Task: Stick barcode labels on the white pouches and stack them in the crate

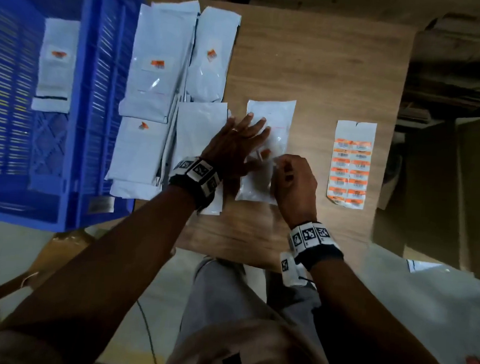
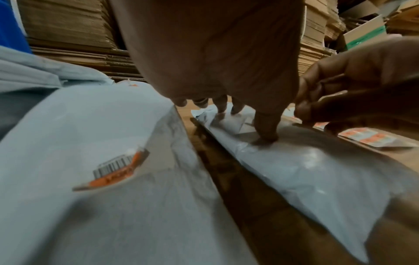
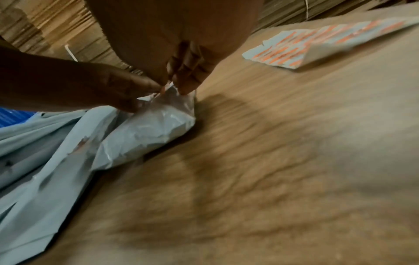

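One white pouch (image 1: 271,110) (image 2: 306,172) (image 3: 149,127) lies alone on the wooden table (image 1: 310,68). My left hand (image 1: 235,145) (image 2: 215,53) lies flat on it with the fingers spread and the thumb (image 2: 265,130) pressing down. My right hand (image 1: 292,182) (image 3: 181,44) is curled beside that thumb and pinches a small orange barcode label (image 1: 263,154) at the pouch's surface. The label sheet (image 1: 351,164) (image 3: 317,44) lies to the right. The blue crate (image 1: 82,116) at left holds one labelled pouch (image 1: 56,63).
A pile of white pouches (image 1: 154,92) (image 2: 90,143), some with orange labels, covers the table between the crate and my left hand. Stacked cardboard (image 2: 68,35) stands behind the table. Bare wood shows around the label sheet and near the front edge.
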The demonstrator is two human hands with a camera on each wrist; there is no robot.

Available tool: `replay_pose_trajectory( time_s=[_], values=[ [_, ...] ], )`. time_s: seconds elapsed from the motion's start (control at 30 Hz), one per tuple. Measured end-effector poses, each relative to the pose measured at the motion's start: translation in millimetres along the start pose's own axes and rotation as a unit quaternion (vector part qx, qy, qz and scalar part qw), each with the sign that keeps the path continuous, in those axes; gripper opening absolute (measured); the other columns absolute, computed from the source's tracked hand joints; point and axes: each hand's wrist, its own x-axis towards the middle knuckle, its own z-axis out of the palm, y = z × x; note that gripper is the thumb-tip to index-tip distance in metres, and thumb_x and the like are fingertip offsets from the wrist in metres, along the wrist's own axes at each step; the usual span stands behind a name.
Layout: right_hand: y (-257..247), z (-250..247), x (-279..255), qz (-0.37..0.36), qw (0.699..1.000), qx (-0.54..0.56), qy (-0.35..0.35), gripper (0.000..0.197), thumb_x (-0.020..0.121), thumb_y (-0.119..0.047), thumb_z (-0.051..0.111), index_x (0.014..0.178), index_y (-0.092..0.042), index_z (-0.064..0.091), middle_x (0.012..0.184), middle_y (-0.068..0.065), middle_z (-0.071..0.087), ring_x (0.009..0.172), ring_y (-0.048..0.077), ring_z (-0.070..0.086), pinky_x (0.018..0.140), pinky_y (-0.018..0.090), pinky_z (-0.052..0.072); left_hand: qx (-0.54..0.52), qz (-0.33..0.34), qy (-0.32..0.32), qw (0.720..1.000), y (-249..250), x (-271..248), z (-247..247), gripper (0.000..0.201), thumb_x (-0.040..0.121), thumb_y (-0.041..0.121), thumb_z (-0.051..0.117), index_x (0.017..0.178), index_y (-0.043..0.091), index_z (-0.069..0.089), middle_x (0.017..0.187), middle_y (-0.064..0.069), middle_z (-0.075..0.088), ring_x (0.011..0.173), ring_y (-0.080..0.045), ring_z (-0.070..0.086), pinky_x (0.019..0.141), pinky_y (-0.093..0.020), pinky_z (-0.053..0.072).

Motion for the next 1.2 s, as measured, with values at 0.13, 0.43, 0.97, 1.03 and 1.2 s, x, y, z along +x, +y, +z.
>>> replay_pose_trajectory(
  time_s=[0.13, 0.43, 0.97, 1.03, 1.2],
  values=[
    [13, 11, -1, -0.008, 1.0, -0.012, 0.004, 0.015, 0.098, -0.015, 0.063, 0.112, -0.009, 0.065, 0.109, 0.008, 0.063, 0.095, 0.018, 0.058, 0.084, 0.03, 0.048, -0.03, 0.014, -0.037, 0.999, -6, 6, 1, 0.085, 0.093, 0.055, 0.06, 0.16, 0.019, 0.022, 0.168, -0.004, 0.014, 0.155, -0.029, 0.012, 0.122, -0.054, 0.01],
    [21, 7, -20, 0.04, 0.989, -0.069, 0.122, 0.016, 0.097, -0.005, 0.057, 0.111, -0.006, 0.064, 0.106, 0.008, 0.061, 0.098, 0.024, 0.057, 0.084, 0.036, 0.048, -0.155, 0.05, -0.062, 0.985, 15, 20, 8, 0.088, 0.095, 0.049, 0.062, 0.162, 0.022, 0.013, 0.17, 0.001, 0.003, 0.156, -0.022, -0.001, 0.125, -0.045, 0.007],
    [25, 3, -26, 0.019, 0.984, -0.136, 0.111, 0.015, 0.098, -0.011, 0.061, 0.11, -0.006, 0.067, 0.106, 0.013, 0.065, 0.098, 0.028, 0.058, 0.086, 0.042, 0.047, 0.011, 0.101, -0.094, 0.99, 3, 23, 12, 0.113, 0.083, 0.074, 0.058, 0.161, 0.011, 0.006, 0.17, -0.008, -0.004, 0.156, -0.027, 0.003, 0.125, -0.051, 0.008],
    [17, -5, -21, 0.001, 0.989, -0.106, 0.103, 0.018, 0.097, -0.01, 0.062, 0.115, -0.007, 0.066, 0.108, 0.008, 0.066, 0.093, 0.018, 0.06, 0.082, 0.029, 0.05, 0.018, 0.097, -0.092, 0.991, 2, 22, 13, 0.114, 0.083, 0.075, 0.058, 0.161, 0.01, 0.007, 0.17, -0.009, -0.002, 0.156, -0.028, 0.003, 0.125, -0.05, 0.008],
    [13, 1, -16, 0.005, 0.995, -0.054, 0.078, 0.021, 0.099, -0.022, 0.066, 0.117, -0.014, 0.072, 0.11, -0.001, 0.072, 0.092, 0.007, 0.065, 0.078, 0.03, 0.058, 0.022, 0.096, -0.086, 0.991, 0, 20, 15, 0.113, 0.083, 0.075, 0.056, 0.161, 0.011, 0.006, 0.17, -0.007, -0.004, 0.156, -0.029, 0.004, 0.124, -0.051, 0.008]
  ],
)
